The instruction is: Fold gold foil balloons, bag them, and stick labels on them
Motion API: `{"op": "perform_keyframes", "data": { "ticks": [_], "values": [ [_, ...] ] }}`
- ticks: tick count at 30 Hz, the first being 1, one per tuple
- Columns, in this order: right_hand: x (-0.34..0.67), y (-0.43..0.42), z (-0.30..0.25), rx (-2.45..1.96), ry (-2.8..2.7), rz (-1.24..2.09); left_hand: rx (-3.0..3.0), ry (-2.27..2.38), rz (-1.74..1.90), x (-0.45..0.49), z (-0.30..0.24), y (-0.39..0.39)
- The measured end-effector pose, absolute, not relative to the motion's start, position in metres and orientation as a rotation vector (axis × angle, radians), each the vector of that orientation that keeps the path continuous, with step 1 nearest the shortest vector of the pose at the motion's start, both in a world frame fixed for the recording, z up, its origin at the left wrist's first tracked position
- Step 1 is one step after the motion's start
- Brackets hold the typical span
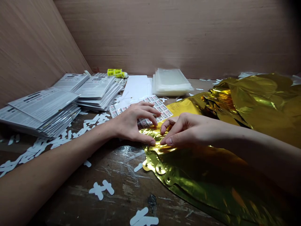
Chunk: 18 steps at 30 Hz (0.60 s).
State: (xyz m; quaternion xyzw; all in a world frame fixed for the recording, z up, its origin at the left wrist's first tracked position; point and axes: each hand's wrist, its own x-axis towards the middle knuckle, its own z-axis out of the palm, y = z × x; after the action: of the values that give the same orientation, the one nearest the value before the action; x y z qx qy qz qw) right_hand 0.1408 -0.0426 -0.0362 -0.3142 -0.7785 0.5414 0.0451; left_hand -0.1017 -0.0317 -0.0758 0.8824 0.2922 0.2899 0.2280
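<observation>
Gold foil balloons point(199, 175) lie flat in a layered pile on the right side of the table, with several round holed tabs along the near left edge. My right hand point(185, 130) rests over the top sheet, its thumb and index finger pressed together on the foil. My left hand point(136, 122) arches at the pile's left edge, fingers curved and apart, the thumb tip touching the foil. Under and behind my left hand lies a sheet of small printed stickers point(164, 110), partly hidden by the fingers.
Stacks of printed packets point(44, 103) and more packets point(96, 88) stand at the left. Behind are white paper sheets point(135, 86), clear plastic sleeves point(172, 81) and a yellow barcode label roll point(115, 72). White paper strips point(98, 190) litter the table. Wooden panels point(150, 37) enclose the back and left.
</observation>
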Motion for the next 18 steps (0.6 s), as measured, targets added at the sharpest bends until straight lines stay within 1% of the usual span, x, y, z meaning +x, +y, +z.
{"op": "perform_keyframes", "data": {
  "ticks": [9,14,18],
  "values": [
    [0.1427,-0.0404,-0.0387,-0.932,-2.440,1.575,2.325,0.815,0.918,-0.0968,-0.0710,-0.0342],
    [0.1434,-0.0375,-0.0414,-0.965,-2.515,1.497,2.268,0.805,0.859,-0.0990,-0.0738,-0.0323],
    [0.1442,-0.0352,-0.0431,-0.955,-2.567,1.460,2.455,0.718,0.809,-0.1027,-0.0774,-0.0282]
  ]
}}
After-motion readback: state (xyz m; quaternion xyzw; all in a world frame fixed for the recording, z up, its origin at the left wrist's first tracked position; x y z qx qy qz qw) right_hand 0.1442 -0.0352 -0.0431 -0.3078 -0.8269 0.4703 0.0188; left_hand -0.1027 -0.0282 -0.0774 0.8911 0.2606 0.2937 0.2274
